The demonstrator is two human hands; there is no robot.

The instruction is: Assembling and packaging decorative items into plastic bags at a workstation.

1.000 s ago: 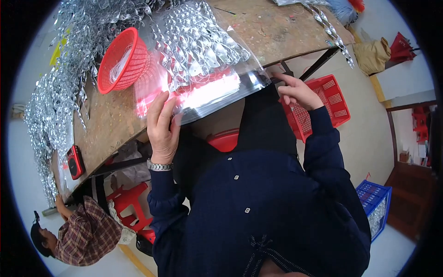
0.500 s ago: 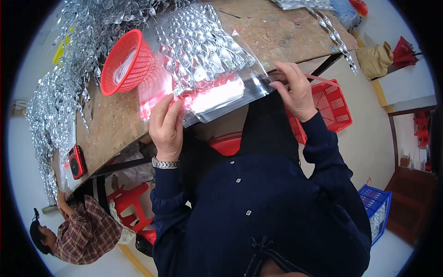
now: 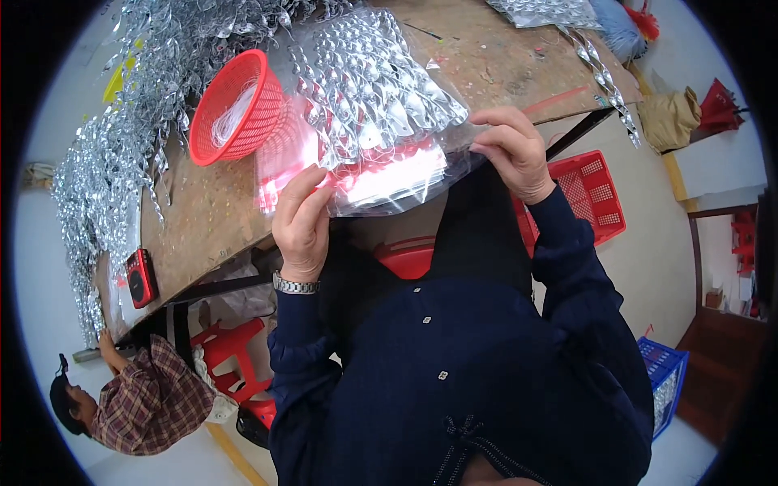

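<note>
A clear plastic bag [image 3: 389, 202] lies over the near edge of the table, its front edge hanging toward my lap. My left hand [image 3: 301, 227] pinches that edge near its left end. At the right corner, my right hand [image 3: 519, 154] grips the film between thumb and fingers. Silver twisted foil strips [image 3: 365, 73] lie in rows on the bag or inside it; glare keeps me from telling which. Under their near ends is a shiny red and white patch. Just left of the bag leans a red plastic basket [image 3: 263, 121] with white string [image 3: 233, 121] in it.
Silver foil strands [image 3: 105, 170] heap along the table's [image 3: 194, 219] far left. A small red radio [image 3: 140, 278] sits at the left edge. Red crate [image 3: 604, 202] and blue crate [image 3: 660, 377] stand on the floor at right. Another person [image 3: 154, 393] sits at lower left.
The bag's front edge, flat and straight before, is now more rumpled and bowed. Both hands still hold it. The whole view has shifted slightly.
</note>
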